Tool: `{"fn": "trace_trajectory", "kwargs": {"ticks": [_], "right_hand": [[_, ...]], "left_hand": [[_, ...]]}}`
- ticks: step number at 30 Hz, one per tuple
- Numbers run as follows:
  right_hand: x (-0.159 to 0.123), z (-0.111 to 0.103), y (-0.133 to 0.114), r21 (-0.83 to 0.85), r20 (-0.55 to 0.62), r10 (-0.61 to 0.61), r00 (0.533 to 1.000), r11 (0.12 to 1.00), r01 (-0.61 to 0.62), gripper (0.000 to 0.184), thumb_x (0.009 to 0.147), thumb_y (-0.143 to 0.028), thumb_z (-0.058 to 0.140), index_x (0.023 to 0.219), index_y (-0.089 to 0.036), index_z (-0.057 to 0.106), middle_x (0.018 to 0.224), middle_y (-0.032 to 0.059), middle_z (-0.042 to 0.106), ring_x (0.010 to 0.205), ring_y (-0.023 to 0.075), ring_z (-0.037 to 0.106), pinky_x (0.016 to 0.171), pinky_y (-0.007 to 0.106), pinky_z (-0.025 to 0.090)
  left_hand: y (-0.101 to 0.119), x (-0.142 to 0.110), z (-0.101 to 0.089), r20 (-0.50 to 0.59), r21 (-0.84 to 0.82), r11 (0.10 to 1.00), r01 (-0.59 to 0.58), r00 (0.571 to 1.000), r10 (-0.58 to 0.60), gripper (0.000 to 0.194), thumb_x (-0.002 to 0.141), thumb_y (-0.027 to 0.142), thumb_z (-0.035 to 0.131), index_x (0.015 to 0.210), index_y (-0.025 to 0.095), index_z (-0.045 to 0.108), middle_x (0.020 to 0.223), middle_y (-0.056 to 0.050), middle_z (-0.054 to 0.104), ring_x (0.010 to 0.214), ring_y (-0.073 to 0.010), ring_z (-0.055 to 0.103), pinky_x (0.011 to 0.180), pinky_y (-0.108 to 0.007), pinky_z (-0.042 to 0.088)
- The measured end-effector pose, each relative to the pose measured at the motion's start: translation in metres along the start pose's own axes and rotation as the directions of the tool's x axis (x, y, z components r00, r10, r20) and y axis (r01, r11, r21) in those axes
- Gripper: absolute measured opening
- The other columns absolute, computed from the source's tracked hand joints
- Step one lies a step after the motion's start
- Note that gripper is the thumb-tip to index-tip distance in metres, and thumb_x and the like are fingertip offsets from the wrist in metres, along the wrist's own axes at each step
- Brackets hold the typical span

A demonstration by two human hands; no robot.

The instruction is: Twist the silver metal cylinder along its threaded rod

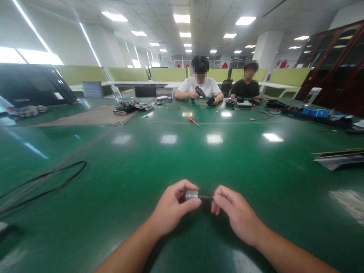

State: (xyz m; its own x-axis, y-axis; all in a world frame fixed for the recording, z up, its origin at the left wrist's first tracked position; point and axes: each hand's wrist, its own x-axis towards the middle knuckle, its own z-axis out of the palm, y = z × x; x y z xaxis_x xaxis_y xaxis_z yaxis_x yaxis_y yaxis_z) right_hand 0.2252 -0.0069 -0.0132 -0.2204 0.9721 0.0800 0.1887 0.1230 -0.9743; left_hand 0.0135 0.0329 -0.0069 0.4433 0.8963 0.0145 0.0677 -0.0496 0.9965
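Close to me, just above the green tabletop (148, 159), my left hand (178, 204) is closed around a short silver metal cylinder (192, 194). A thin dark rod (206, 196) sticks out of the cylinder's right end. The thumb and fingers of my right hand (233, 208) pinch the far tip of this rod. Cylinder and rod lie level, in line between the two hands. My left fingers hide part of the cylinder, and the rod's very tip is covered by my right fingers.
A red-handled screwdriver (193, 121) lies mid-table. Across the table a person in white (184, 89) holds a power drill (200, 92); another in black (245, 90) sits nearby. A black cable (65, 180) loops at left. Metal strips (338, 159) lie at right, electronic parts (133, 106) farther back.
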Motion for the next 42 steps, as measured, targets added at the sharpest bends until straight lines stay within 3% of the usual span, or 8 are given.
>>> {"fn": "trace_trajectory", "kwargs": {"ticks": [42], "right_hand": [[0.0026, -0.0041, 0.0001, 0.18, 0.004, 0.014, 1.0, 0.983, -0.014, 0.038, 0.098, -0.04, 0.046, 0.072, -0.017, 0.061, 0.071, 0.004, 0.063, 0.071, 0.0182, 0.059, 0.074, 0.032, 0.043]], "left_hand": [[0.0063, 0.0008, 0.0037, -0.061, -0.023, 1.0, 0.015, 0.998, -0.016, 0.032, 0.075, 0.035, 0.079, 0.093, 0.014, 0.063, 0.072, 0.002, 0.058, 0.058, -0.0119, 0.054, 0.056, -0.024, 0.045]]}}
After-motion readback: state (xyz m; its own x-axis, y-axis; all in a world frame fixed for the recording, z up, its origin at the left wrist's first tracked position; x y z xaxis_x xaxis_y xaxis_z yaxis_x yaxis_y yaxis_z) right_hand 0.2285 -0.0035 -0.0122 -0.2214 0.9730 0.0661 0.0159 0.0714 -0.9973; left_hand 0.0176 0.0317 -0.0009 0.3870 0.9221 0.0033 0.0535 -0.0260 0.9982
